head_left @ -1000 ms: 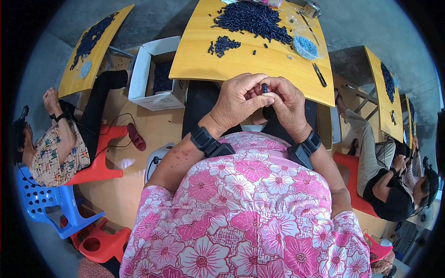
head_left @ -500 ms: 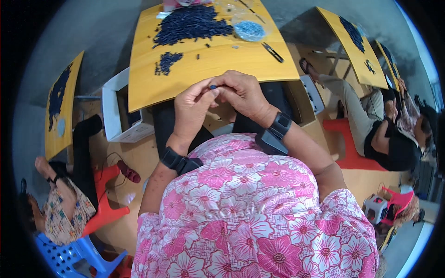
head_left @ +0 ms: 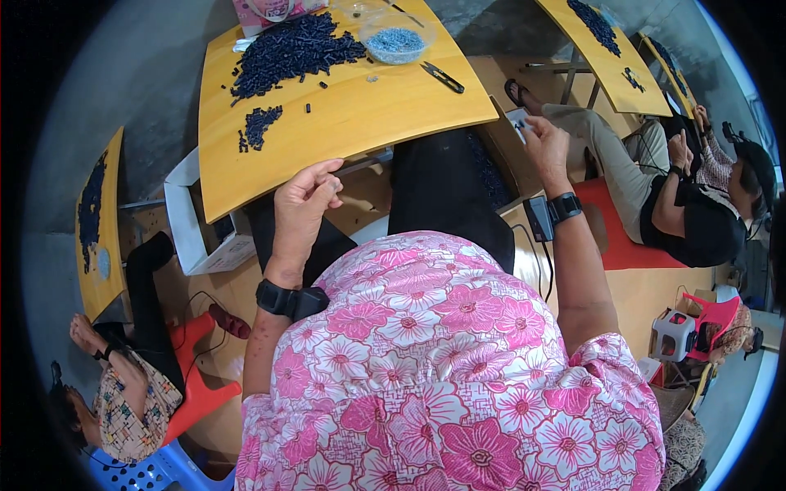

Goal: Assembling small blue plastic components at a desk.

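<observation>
My left hand is closed in a pinch just off the near edge of the yellow table; whatever its fingertips hold is too small to make out. Out to the right, my right hand is raised beside the table's corner, thumb and forefinger pressed together. A dark speck shows by those fingertips, but I cannot tell whether it is held. Short dark-blue tube-like pieces lie in a large heap on the table, with a smaller group nearer me. A clear bowl holds tiny pale-blue parts.
Black thread snips lie right of the bowl. A white box stands below the table's left side; a cardboard box with dark pieces is right of my legs. People sit at yellow tables on the left and right.
My hands were together at the table's near edge around a small dark-blue piece. Now they are apart: the right has swung out to the right, the left has shifted slightly left and down.
</observation>
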A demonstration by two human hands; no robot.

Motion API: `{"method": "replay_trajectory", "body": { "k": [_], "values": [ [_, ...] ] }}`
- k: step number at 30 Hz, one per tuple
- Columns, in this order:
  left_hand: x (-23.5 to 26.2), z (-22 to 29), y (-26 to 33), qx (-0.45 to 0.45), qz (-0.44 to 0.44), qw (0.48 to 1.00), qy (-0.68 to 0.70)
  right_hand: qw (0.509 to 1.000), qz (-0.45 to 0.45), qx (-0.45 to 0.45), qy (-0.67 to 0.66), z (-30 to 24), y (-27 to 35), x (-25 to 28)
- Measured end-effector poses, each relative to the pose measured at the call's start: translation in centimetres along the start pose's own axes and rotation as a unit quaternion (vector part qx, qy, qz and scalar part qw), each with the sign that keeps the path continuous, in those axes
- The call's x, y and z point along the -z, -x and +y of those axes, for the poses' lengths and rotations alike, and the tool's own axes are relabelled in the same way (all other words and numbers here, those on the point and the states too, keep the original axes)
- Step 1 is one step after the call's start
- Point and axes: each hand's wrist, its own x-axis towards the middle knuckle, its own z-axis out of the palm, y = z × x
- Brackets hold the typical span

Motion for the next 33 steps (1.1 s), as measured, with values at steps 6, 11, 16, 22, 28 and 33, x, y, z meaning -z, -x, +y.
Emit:
{"method": "replay_trajectory", "body": {
  "k": [6,11,16,22,28,33],
  "values": [
    [0.5,-1.3,0.6,0.042,0.022,0.999,0.012,0.996,0.015,-0.020,0.083,2.2,0.3,-0.4],
    [0.7,-3.1,0.7,0.072,0.026,0.997,0.025,0.994,0.013,0.004,-0.108,-3.6,-0.2,-3.7],
    [1.5,-5.3,1.1,0.086,0.011,0.995,0.050,0.985,-0.093,0.117,-0.085,-10.3,-0.4,-8.9],
    [2.1,-7.7,1.5,0.127,0.007,0.985,0.113,0.953,-0.192,0.211,-0.098,-14.8,-1.8,-15.7],
    [2.3,-8.0,1.1,0.109,0.011,0.980,0.169,0.949,-0.221,0.212,-0.072,-16.9,-4.6,-21.4],
    [2.5,-8.1,1.1,0.136,0.016,0.975,0.174,0.951,-0.228,0.210,-0.022,-18.1,-6.2,-24.7]
  ]
}}
